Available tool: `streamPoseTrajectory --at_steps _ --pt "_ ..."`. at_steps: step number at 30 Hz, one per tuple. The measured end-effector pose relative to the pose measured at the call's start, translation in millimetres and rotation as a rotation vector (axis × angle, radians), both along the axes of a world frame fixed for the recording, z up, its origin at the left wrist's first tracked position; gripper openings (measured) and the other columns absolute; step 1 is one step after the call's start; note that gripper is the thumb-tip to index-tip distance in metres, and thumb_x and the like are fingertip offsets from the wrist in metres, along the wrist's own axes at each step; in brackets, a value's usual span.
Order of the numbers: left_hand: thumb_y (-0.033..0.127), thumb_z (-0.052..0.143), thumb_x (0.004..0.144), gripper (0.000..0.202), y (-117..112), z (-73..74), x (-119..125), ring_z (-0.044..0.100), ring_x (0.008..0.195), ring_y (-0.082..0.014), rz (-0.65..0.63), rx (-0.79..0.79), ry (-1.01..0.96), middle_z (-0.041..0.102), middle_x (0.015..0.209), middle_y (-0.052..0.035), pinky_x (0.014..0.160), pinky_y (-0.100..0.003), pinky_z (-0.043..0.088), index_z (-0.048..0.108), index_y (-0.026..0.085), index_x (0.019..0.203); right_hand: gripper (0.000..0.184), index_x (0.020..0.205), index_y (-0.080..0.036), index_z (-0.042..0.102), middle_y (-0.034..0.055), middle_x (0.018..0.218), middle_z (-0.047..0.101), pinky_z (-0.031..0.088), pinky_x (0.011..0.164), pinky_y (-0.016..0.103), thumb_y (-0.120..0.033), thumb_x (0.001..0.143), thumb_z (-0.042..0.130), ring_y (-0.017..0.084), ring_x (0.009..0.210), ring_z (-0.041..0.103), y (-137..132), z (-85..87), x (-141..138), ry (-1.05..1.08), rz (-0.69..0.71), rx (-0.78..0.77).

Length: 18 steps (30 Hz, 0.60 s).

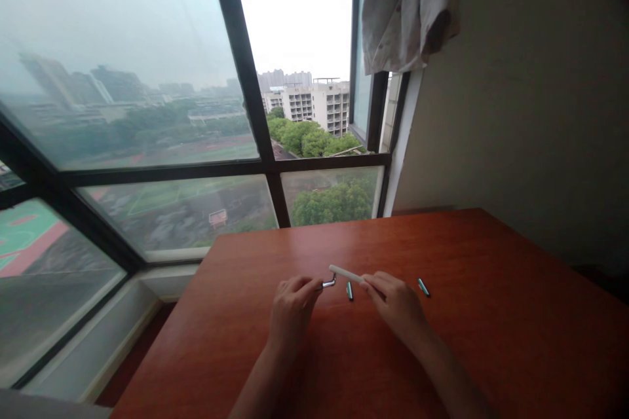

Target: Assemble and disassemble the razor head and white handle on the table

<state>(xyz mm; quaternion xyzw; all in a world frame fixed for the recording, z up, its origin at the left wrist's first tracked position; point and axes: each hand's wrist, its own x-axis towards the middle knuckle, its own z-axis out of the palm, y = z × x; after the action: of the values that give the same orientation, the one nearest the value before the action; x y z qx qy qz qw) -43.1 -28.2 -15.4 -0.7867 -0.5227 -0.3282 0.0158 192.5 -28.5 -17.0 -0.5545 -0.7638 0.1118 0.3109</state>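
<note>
My left hand [293, 304] is closed on a thin silver bent rod [328, 284], whose crooked tip sticks out to the right and looks like a razor's neck. Between the fingers of my right hand [393, 301] is a white stick [346, 273], pointing left and slightly up. The stick's far end meets or overlaps the rod's tip; whether they are joined I cannot tell. Just below the stick, a small green and black strip [349, 291], similar to a razor cartridge, lies on the table. Another such strip [423, 287] lies to the right of my right hand.
The reddish-brown wooden table [236, 327] reaches to the windows. Dark window frames [167, 174] stand behind and to the left, with one pane open. A light shirt [413, 13] hangs at the upper right, beside a plain wall [515, 111].
</note>
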Motion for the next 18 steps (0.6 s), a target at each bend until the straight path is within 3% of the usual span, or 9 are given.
streamPoseTrajectory --at_steps 14,18 --pt "0.023 0.061 0.086 0.019 -1.7 -1.0 -1.2 0.058 0.075 -0.0198 0.027 -0.017 -0.014 0.070 0.085 -0.0035 0.070 -0.029 0.040 0.072 0.028 0.100 0.028 0.093 -0.025 0.071 0.0025 0.079 0.067 0.040 0.067 0.024 -0.034 0.094 0.044 0.017 0.075 0.062 -1.1 6.9 0.9 0.023 0.134 -0.084" --pt "0.023 0.060 0.087 0.019 -0.8 -2.2 -0.8 0.058 0.076 -0.0197 0.020 -0.017 -0.014 0.070 0.085 -0.0037 0.070 -0.029 0.041 0.072 0.028 0.100 0.028 0.093 -0.025 0.071 0.0028 0.080 0.068 0.040 0.067 0.024 -0.034 0.094 0.044 0.017 0.075 0.063 -1.5 6.4 0.1 0.014 0.098 -0.067"
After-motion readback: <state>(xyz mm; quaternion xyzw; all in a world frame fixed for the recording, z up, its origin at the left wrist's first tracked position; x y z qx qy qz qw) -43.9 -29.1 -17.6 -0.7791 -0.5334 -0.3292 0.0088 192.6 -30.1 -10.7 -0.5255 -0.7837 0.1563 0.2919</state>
